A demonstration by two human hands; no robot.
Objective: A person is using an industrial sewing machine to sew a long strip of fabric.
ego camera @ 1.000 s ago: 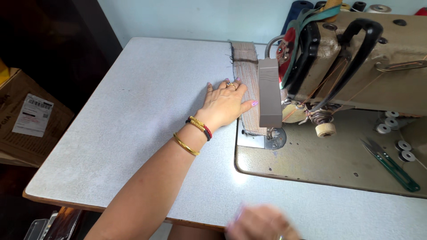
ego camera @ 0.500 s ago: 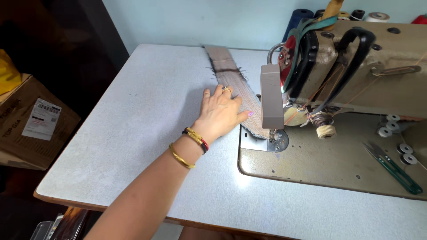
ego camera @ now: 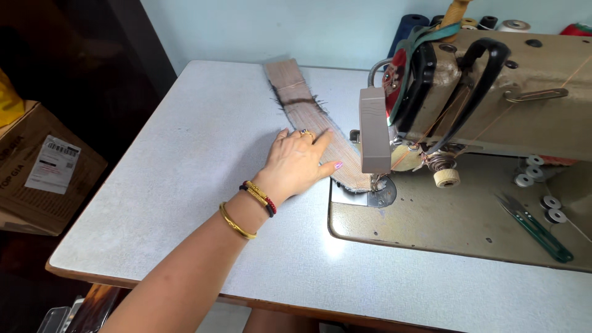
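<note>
Under left hand (ego camera: pixel 296 163): fabric strip (ego camera: pixel 308 117), pressed flat.

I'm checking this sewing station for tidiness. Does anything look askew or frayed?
The fabric strip under the left hand lies diagonally across the table, with dark loose threads fraying from its edges partway along. Otherwise nothing stands out.

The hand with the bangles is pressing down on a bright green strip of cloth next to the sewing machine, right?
Not quite. The head view shows the left hand pressing a tan strip of cloth, not green, next to the sewing machine. The rest is right.
</note>
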